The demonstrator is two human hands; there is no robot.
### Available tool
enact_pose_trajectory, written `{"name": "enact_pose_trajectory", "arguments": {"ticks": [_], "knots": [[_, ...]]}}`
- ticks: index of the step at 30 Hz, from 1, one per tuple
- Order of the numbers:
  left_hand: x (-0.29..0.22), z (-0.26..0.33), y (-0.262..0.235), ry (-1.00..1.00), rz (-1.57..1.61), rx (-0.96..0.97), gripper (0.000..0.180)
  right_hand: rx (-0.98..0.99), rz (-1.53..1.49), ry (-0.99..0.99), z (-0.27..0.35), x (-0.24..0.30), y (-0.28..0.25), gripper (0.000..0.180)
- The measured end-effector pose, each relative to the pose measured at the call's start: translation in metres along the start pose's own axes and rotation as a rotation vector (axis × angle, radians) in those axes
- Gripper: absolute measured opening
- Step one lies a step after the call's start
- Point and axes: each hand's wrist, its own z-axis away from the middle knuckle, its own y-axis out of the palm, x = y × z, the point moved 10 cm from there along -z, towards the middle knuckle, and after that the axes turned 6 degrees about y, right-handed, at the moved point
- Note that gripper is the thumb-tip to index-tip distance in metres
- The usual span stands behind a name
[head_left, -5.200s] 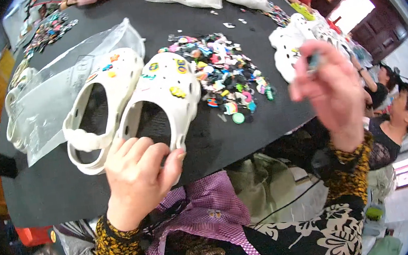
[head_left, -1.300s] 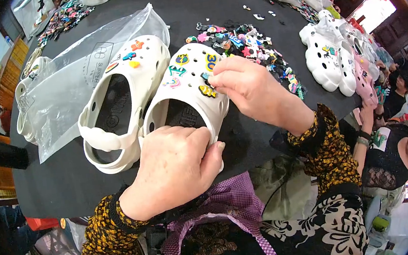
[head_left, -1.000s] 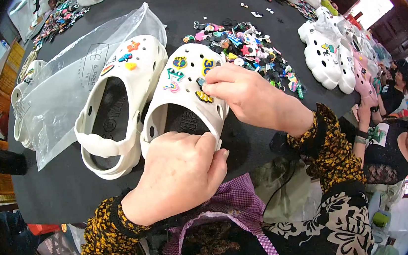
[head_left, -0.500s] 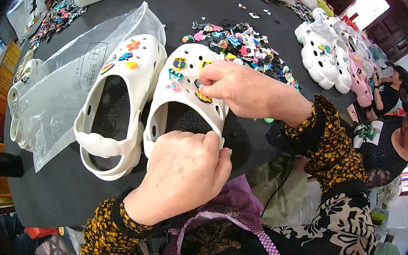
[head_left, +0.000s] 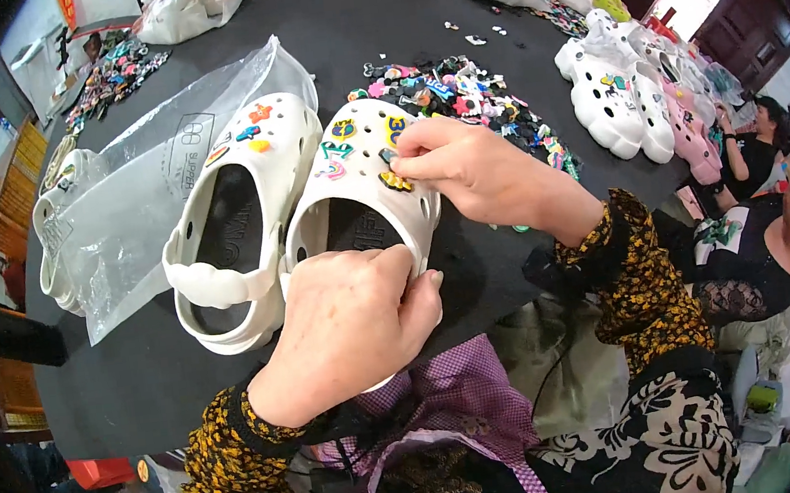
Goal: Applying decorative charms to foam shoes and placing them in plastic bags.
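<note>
A white clog (head_left: 367,191) lies toe-away in front of me, with several colourful shoe charms on its upper. My left hand (head_left: 342,334) is closed over its heel end, fingers curled down into the opening and mostly hidden. Thumb and forefinger of my right hand (head_left: 489,177) pinch a small dark charm (head_left: 388,157) at the right side of the upper. Just below those fingertips sits a black-and-yellow charm (head_left: 396,181). Left of this clog, touching it, is a second white clog (head_left: 294,151), bearing a few charms near its toe.
A heap of loose charms (head_left: 465,90) spreads beyond my right hand. A clear plastic bag (head_left: 137,216) lies left, partly over another white clog (head_left: 52,234). More white clogs (head_left: 603,104) and pink clogs (head_left: 692,143) line the right of the black table (head_left: 313,14). People sit at the right.
The whole view has shifted a little, so the clogs sit lower in it. My right fingers have drawn slightly back, showing more of the black-and-yellow charm. My left hand keeps its hold.
</note>
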Motion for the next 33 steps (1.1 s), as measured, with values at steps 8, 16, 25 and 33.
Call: {"name": "enact_pose_trajectory", "arguments": {"ticks": [8,16,25,33], "knots": [[0.002,-0.002,-0.005,-0.014,0.001,-0.001,0.028,-0.16,-0.102,0.071,0.007,-0.01,-0.023,0.022],[0.005,0.002,-0.008,-0.004,0.04,-0.045,0.027,-0.243,0.063,-0.059,0.009,0.024,-0.029,0.024],[0.002,0.003,-0.006,0.008,0.03,-0.021,0.029,-0.186,-0.083,-0.031,0.011,0.012,-0.018,0.017],[0.001,-0.002,0.0,0.015,0.022,0.006,0.029,-0.155,-0.1,0.019,0.009,-0.007,-0.009,0.016]]}}
